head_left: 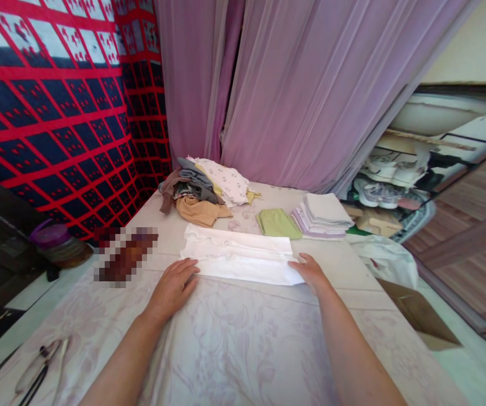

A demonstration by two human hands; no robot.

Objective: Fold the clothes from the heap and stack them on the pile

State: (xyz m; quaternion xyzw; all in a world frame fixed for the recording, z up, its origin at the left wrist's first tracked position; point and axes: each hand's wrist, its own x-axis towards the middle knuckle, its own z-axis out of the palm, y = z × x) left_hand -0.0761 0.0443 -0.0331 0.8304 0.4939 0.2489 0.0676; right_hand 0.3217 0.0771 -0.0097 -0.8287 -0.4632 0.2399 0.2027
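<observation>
Head view: we have the left hand (pixel 173 286) at the near-left corner of the white cloth (pixel 238 268), fingers slightly bent, thumb apart; can't tell if it pinches. White cloth lies on the bedsheet (pixel 243 344), long side running left to right between both hands. Left end is wavy; a lengthwise step shows between its layers. Our call: square the wavy end first, line up near and far edges, smooth outward left to right. Light pull only; it looks thin and could skew. Sheet beneath has creases, so press, don't drag. Right hand (pixel 312 274) is at the near-right corner, fingers partly spread; underside hidden, so we can't tell whether it grips. We'd match tension on both ends.

Labels, left to right: purple-lidded jar (pixel 59 245), nothing readable. Clothes heap (pixel 203 189), no legible tags. Green folded cloth (pixel 277 223) and folded stack (pixel 325 211), none. Shoes (pixel 370 193) far right, no brand we can make out.
</observation>
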